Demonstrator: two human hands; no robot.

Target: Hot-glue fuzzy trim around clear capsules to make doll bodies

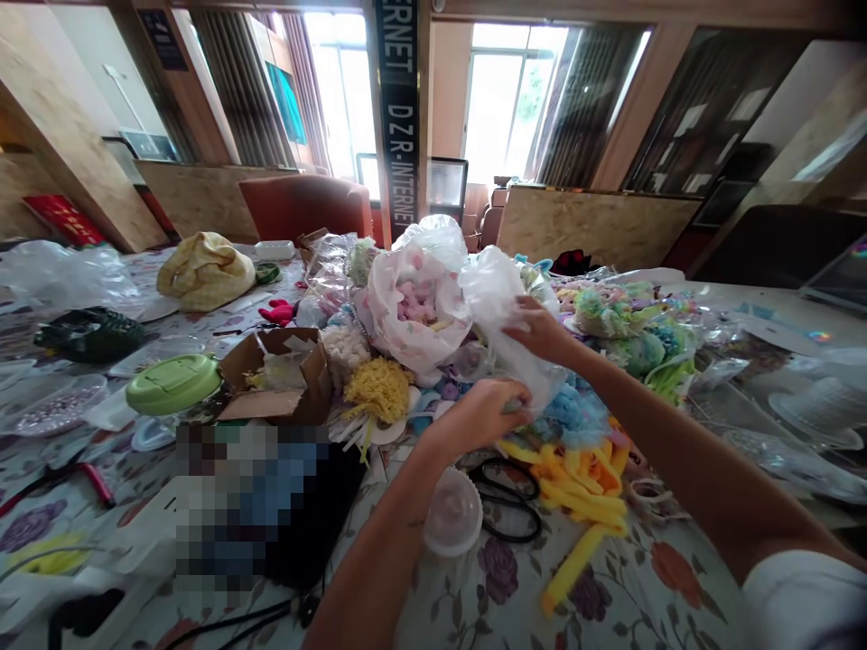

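Observation:
My left hand (482, 413) is closed on the lower edge of a translucent white plastic bag (493, 293) near the middle of the table. Higher and to the right, my right hand (540, 330) has its fingers closed on the same bag's side. Just left of it, an open white bag with pink spots (386, 311) holds pink fluffy pieces (414, 302). Light blue fluffy material (574, 413) lies below my right hand, and yellow fuzzy strips (586, 492) are nearer the front. What is inside the translucent bag cannot be made out.
Black-handled scissors (513, 506) and a clear round lid (453, 512) lie in front. An open cardboard box (312, 375), yellow yarn (377, 390) and a green-lidded container (172, 384) are left. Multicoloured fluffy pieces (613, 307) and a white spool (823, 406) stand right.

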